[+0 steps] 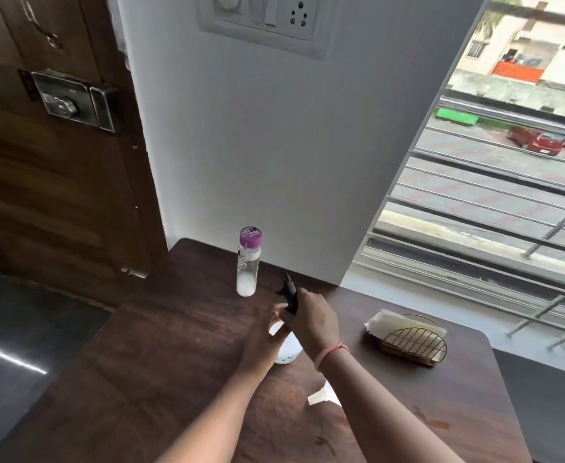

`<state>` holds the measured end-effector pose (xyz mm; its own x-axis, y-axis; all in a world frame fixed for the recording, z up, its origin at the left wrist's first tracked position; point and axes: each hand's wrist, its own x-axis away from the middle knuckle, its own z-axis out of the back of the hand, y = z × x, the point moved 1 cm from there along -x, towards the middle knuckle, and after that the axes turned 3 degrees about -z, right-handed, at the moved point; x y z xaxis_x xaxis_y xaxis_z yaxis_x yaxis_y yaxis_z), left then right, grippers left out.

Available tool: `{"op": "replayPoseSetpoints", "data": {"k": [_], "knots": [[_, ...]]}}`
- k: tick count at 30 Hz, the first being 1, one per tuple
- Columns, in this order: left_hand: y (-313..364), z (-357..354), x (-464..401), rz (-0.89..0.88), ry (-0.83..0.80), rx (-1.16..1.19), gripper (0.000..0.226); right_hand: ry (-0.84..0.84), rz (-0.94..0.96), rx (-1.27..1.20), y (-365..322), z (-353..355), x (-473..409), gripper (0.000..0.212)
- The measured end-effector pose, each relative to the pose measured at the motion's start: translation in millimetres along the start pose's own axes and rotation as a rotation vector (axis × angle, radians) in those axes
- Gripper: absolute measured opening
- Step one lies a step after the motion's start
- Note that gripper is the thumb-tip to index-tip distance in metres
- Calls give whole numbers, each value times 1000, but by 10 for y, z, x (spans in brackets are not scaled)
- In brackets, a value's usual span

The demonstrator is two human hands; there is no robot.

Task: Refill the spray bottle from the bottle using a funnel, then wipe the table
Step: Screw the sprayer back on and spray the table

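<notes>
Both grips close on the spray bottle [286, 349], right hand [311, 320] on its black head, left hand [262, 334] steadying; bottle [248, 262] at eleven o'clock capped, funnel [323, 397] unused, wiping undone

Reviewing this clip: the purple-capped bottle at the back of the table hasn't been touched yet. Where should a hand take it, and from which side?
Probably around the clear mid-body of the bottle, below the purple cap, coming from the front. It stands upright and slim, with bare table around it and the wall close behind. Both the left hand and right hand are busy on the spray bottle.
</notes>
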<state>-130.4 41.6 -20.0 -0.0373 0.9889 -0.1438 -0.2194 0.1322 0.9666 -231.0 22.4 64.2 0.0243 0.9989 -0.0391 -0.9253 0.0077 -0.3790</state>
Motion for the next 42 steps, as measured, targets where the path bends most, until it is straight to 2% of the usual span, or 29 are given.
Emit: {"op": "replayPoseSetpoints", "data": {"k": [4,9,15,17,19,21,24,26,29,30,32,34,36,38,40,42], "knots": [[-56,-12,41,-8,-6,49,25,-50,-17,-80,80,-30,31,33],[-117,22,46,108,-42,135,16,-162,-9,-263,273,-131,139,45],[-148,-69,148,267,-141,218,30,-62,47,-238,361,-204,272,29],[-174,-84,211,253,-156,216,51,-22,64,-254,368,-215,272,22],[-192,-119,265,238,-107,144,63,3,39,-305,385,-241,262,19],[-225,-205,320,139,-50,-28,69,23,0,-335,396,-284,267,20],[-290,-356,358,75,-47,-273,67,45,-43,-364,392,-352,306,21],[-239,-349,334,70,-52,-327,66,50,-39,-367,407,-354,306,21],[-81,-148,212,105,-74,-314,82,3,28,-338,473,-257,243,19],[-48,-66,151,149,-120,-292,87,-35,75,-332,489,-200,212,19],[-110,75,65,213,-341,-346,91,-156,213,-349,497,-85,185,22],[-255,183,32,202,-582,-422,84,-273,329,-345,474,-23,184,27],[-325,243,61,261,-662,-352,68,-285,348,-305,440,-29,191,26],[-280,214,108,255,-595,-276,61,-219,266,-264,427,-60,224,22],[-240,131,162,223,-418,-268,74,-147,168,-226,396,-75,283,17],[-246,-9,279,221,-202,-354,87,-71,115,-182,340,-89,347,20]]}}
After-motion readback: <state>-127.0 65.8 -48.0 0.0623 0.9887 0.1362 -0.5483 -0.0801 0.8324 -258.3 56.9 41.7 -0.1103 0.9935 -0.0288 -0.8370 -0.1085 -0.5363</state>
